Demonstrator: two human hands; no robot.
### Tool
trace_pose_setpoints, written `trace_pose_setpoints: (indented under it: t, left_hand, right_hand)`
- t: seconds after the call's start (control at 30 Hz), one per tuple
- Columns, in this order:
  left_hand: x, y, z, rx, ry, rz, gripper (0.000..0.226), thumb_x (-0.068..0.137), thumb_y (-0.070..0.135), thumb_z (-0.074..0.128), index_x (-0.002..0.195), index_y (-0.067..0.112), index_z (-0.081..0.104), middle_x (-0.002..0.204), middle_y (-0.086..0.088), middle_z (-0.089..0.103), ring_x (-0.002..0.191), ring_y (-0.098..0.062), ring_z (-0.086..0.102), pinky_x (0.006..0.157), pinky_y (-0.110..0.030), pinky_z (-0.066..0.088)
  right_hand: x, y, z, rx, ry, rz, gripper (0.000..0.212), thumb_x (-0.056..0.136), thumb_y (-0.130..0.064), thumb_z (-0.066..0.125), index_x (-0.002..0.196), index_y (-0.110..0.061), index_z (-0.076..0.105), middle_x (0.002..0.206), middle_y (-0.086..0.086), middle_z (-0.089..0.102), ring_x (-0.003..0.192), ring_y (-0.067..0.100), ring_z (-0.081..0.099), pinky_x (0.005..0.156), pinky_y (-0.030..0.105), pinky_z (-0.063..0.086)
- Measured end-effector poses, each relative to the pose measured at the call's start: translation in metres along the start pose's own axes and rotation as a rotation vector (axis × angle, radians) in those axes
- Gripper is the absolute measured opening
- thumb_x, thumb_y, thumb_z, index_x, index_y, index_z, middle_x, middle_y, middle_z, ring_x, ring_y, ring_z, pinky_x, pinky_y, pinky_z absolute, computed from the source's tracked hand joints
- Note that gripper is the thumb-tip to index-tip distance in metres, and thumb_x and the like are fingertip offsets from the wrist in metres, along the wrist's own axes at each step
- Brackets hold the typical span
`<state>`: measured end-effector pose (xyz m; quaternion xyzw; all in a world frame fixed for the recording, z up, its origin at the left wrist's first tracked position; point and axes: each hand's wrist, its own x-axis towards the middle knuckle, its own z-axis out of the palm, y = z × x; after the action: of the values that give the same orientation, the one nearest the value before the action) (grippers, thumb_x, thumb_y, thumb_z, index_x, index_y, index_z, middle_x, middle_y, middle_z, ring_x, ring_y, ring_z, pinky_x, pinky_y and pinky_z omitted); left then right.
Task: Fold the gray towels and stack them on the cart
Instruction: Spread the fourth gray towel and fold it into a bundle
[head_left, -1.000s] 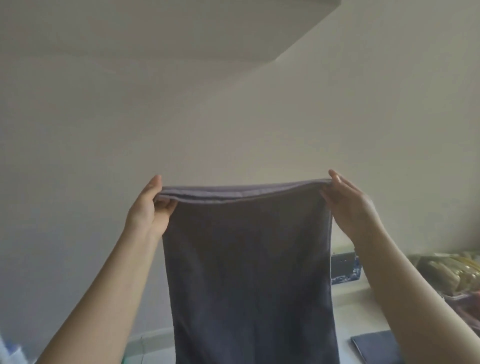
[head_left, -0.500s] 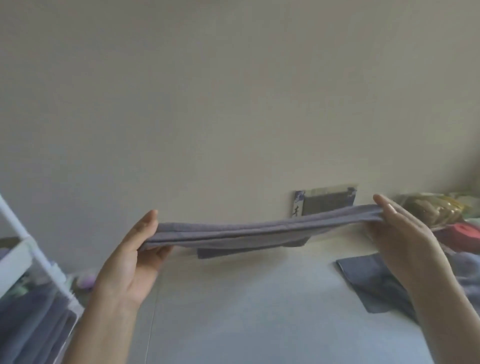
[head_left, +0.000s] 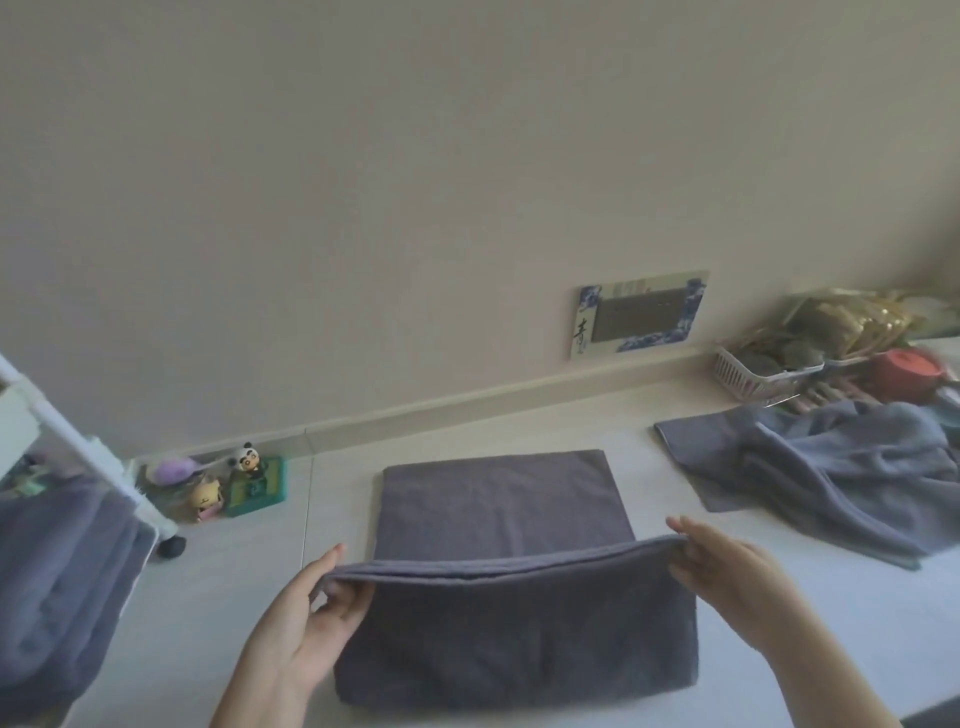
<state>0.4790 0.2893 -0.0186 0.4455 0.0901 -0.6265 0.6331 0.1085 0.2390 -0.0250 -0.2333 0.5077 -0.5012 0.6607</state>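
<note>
A gray towel (head_left: 498, 504) lies partly on the pale counter in front of me, its far half flat and its near half raised in a fold. My left hand (head_left: 311, 613) pinches the left end of the raised edge. My right hand (head_left: 727, 566) pinches the right end. A heap of unfolded gray towels (head_left: 841, 473) lies at the right. The white cart (head_left: 62, 441) stands at the left edge, with gray towels (head_left: 57, 587) on its shelf.
Small toy figures (head_left: 228, 488) sit by the wall next to the cart. A framed card (head_left: 639, 314) leans on the wall. A white basket (head_left: 753, 371) of packets and a red lid (head_left: 909, 366) stand at the far right.
The towel hung upright from both hands a second ago. My hands have lowered it, so its far half now rests flat on the counter. My view tilted down.
</note>
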Motion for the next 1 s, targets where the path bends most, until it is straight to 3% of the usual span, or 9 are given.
trace_pose_setpoints:
  t: [0.07, 0.17, 0.27, 0.33, 0.43, 0.6, 0.77, 0.87, 1.0]
  left_hand:
    - [0.02, -0.002, -0.009, 0.0, 0.027, -0.047, 0.029, 0.067, 0.001, 0.073, 0.09, -0.002, 0.055, 0.071, -0.008, 0.049, 0.053, -0.01, 0.047, 0.061, -0.045, 0.056]
    - [0.05, -0.008, -0.015, 0.134, 0.094, -0.083, 0.012, 0.09, 0.008, 0.043, 0.079, 0.004, 0.045, 0.077, -0.012, 0.045, 0.066, -0.017, 0.048, 0.077, -0.043, 0.054]
    - [0.082, -0.02, -0.023, 0.588, 0.161, -0.083, 0.017, 0.086, -0.008, 0.035, 0.083, 0.002, 0.049, 0.074, -0.011, 0.044, 0.064, -0.017, 0.045, 0.066, -0.028, 0.049]
    - [0.1, -0.027, -0.035, 1.057, 0.173, -0.011, 0.041, 0.079, -0.015, 0.04, 0.111, 0.006, 0.056, 0.083, -0.011, 0.055, 0.072, -0.02, 0.05, 0.055, -0.022, 0.044]
    - [0.122, -0.029, -0.054, 1.467, 0.15, 0.183, 0.054, 0.075, -0.014, 0.051, 0.125, 0.008, 0.057, 0.114, -0.015, 0.062, 0.107, -0.029, 0.057, 0.081, -0.027, 0.046]
    - [0.128, -0.026, -0.058, 1.294, 0.074, 0.284, 0.011, 0.079, 0.019, 0.075, 0.086, 0.012, 0.071, 0.089, -0.007, 0.072, 0.089, -0.023, 0.066, 0.08, -0.034, 0.049]
    - [0.13, -0.019, -0.043, 1.077, 0.097, 0.232, 0.024, 0.088, 0.029, 0.064, 0.077, 0.008, 0.067, 0.077, -0.002, 0.07, 0.074, -0.016, 0.063, 0.065, -0.024, 0.047]
    - [0.136, -0.027, -0.048, 1.232, 0.208, 0.268, 0.035, 0.089, 0.04, 0.061, 0.071, 0.011, 0.06, 0.078, -0.007, 0.059, 0.074, -0.018, 0.053, 0.064, -0.029, 0.037]
    - [0.128, -0.033, -0.057, 1.398, 0.263, 0.25, 0.045, 0.089, 0.047, 0.056, 0.08, 0.003, 0.063, 0.08, -0.012, 0.062, 0.073, -0.023, 0.055, 0.063, -0.03, 0.037]
  right_hand:
    - [0.021, 0.01, -0.002, 0.017, 0.058, 0.115, 0.018, 0.09, -0.015, 0.056, 0.085, 0.0, 0.065, 0.085, 0.01, 0.064, 0.076, 0.019, 0.062, 0.074, 0.035, 0.053]
    - [0.051, 0.026, -0.002, -0.097, 0.062, 0.191, 0.012, 0.089, 0.003, 0.053, 0.079, 0.007, 0.059, 0.066, 0.013, 0.058, 0.055, 0.017, 0.062, 0.054, 0.026, 0.056]
    - [0.08, 0.047, -0.012, -0.483, 0.048, 0.185, 0.016, 0.081, 0.016, 0.055, 0.067, 0.009, 0.059, 0.064, 0.016, 0.057, 0.052, 0.021, 0.057, 0.048, 0.024, 0.05]
    - [0.095, 0.061, -0.018, -0.759, 0.067, 0.165, 0.007, 0.076, 0.011, 0.064, 0.073, 0.005, 0.065, 0.072, 0.019, 0.06, 0.064, 0.026, 0.056, 0.057, 0.031, 0.048]
    - [0.116, 0.079, -0.03, -1.101, 0.157, 0.098, 0.035, 0.069, 0.0, 0.074, 0.104, -0.001, 0.067, 0.1, 0.02, 0.063, 0.093, 0.034, 0.06, 0.079, 0.035, 0.047]
    - [0.121, 0.079, -0.035, -1.296, 0.178, -0.033, 0.027, 0.082, -0.025, 0.069, 0.097, -0.003, 0.069, 0.107, 0.018, 0.06, 0.103, 0.035, 0.054, 0.089, 0.036, 0.04]
    - [0.13, 0.071, -0.039, -1.03, 0.175, 0.07, 0.059, 0.081, -0.045, 0.067, 0.083, 0.014, 0.057, 0.066, 0.013, 0.053, 0.065, 0.018, 0.048, 0.062, 0.031, 0.033]
    - [0.123, 0.069, -0.03, -1.008, 0.181, 0.054, 0.048, 0.085, -0.037, 0.066, 0.06, -0.001, 0.048, 0.056, 0.014, 0.045, 0.057, 0.016, 0.041, 0.056, 0.029, 0.027]
    - [0.11, 0.072, -0.032, -1.158, 0.13, 0.107, 0.036, 0.087, -0.038, 0.064, 0.068, -0.009, 0.057, 0.062, 0.003, 0.053, 0.058, 0.016, 0.047, 0.056, 0.03, 0.033]
